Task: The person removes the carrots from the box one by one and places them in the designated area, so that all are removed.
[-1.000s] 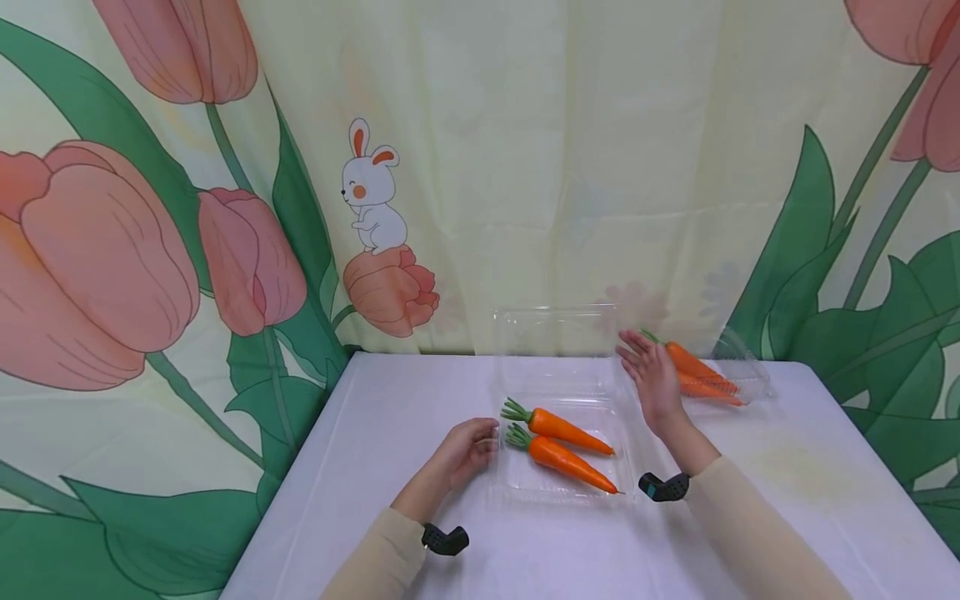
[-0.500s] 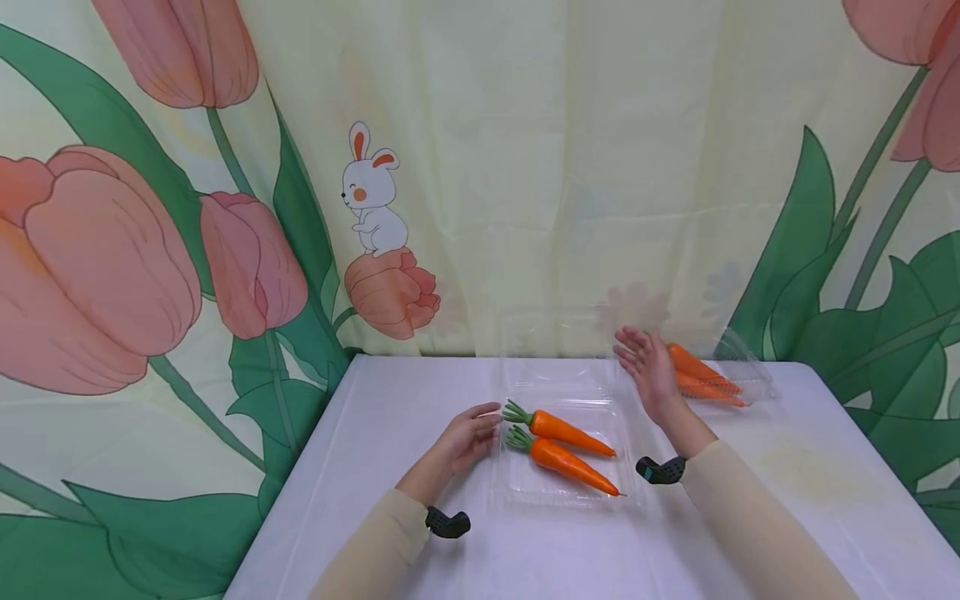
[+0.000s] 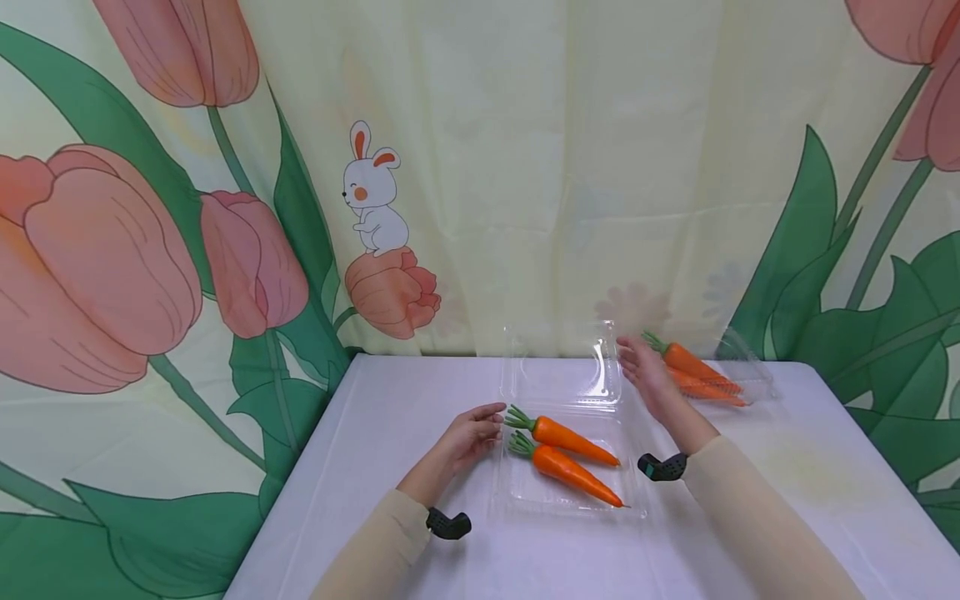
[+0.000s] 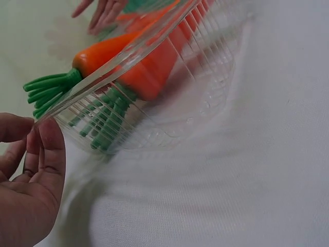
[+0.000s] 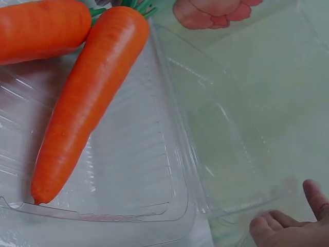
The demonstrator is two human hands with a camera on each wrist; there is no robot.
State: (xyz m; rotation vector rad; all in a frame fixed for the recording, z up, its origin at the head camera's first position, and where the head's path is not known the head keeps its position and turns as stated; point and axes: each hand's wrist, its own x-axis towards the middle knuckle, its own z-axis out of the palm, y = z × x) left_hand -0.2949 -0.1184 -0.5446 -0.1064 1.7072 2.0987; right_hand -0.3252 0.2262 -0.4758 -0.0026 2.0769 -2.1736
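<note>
An open clear plastic clamshell box (image 3: 540,497) lies on the table with two orange carrots in its base. The rear carrot (image 3: 573,439) and the front carrot (image 3: 573,475) lie side by side, green tops to the left. Its transparent lid (image 3: 558,381) is folded back toward the curtain. At the left side, my left hand (image 3: 471,435) pinches the box's rim between thumb and fingers, as the left wrist view shows. My right hand (image 3: 649,375) is beside the lid's right edge, fingers extended; the right wrist view shows its fingertips (image 5: 259,226) right at the lid's corner.
Behind my right hand, at the back right, stands another clear box (image 3: 759,379) holding two carrots (image 3: 693,362). A white cloth covers the table (image 3: 390,392), and a tulip-printed curtain (image 3: 480,167) hangs right behind its back edge.
The lid has tipped and sits lower, with a bright glare on it now. The box and its carrots have shifted slightly toward me. My left hand has moved slightly up along the rim.
</note>
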